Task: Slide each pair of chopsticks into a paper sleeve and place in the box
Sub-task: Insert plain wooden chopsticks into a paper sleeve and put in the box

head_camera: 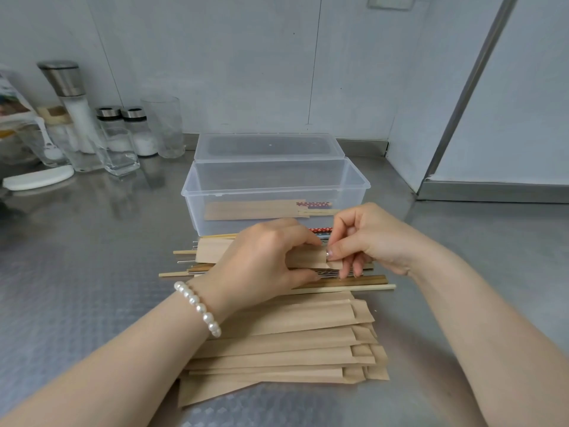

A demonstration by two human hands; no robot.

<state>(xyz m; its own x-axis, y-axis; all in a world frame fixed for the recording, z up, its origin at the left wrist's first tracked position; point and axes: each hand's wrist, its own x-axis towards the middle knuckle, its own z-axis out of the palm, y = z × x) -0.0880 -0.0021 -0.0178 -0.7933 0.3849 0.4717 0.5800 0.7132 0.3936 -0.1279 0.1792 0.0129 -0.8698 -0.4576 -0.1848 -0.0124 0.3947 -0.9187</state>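
Observation:
My left hand (261, 260) grips a brown paper sleeve (212, 251) that lies over a row of loose chopsticks (354, 283) on the steel counter. My right hand (366, 238) pinches the sleeve's open right end with thumb and forefinger. Behind both hands stands a clear plastic box (197, 192) with its lid (268, 146) open behind it. In the box lie sleeved chopsticks (255, 209), their patterned ends sticking out to the right. A pile of several empty paper sleeves (292, 343) lies in front of my hands.
At the back left stand a tall grinder (66, 87), two small shakers (126, 118), glass tumblers (164, 124) and a white lid (38, 177). A wall runs behind the box; a metal-framed panel (462, 97) stands at the right.

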